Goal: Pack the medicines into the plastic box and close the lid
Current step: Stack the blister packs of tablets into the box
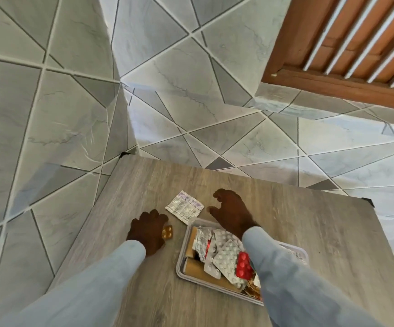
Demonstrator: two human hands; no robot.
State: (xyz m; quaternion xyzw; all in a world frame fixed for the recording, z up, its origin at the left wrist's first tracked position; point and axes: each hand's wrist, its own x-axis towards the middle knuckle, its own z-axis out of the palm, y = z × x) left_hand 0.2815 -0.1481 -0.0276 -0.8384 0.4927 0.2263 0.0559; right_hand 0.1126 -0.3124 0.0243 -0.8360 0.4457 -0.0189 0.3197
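Packing well under way. Clear plastic box [182, 260] sits on the grey wood-grain table [332, 244], near side, already holding a pile of medicines: white tablet blister strips [226, 257], a red blister pack [244, 265], a crumpled foil strip [201, 241], brown card pieces along its left wall.

Two items left outside, by my reading: a small amber capsule strip [167, 232] and a flat silver sachet strip [184, 207], both on the table just beyond the box's far-left corner.

Left hand [147, 228] rests knuckles-up, touching the amber strip; fingers curled, but whether they grip it I cannot tell. Right hand [232, 212] hovers past the box's far edge, beside the sachets, thumb and fingers parted, holding nothing.

Lid not identified. A clear rim [303, 252] shows right of the right sleeve [285, 274]; lid or box wall, hard to say. The sleeve hides the box's right part, and items at its near corner are blurred. Closing not yet done.
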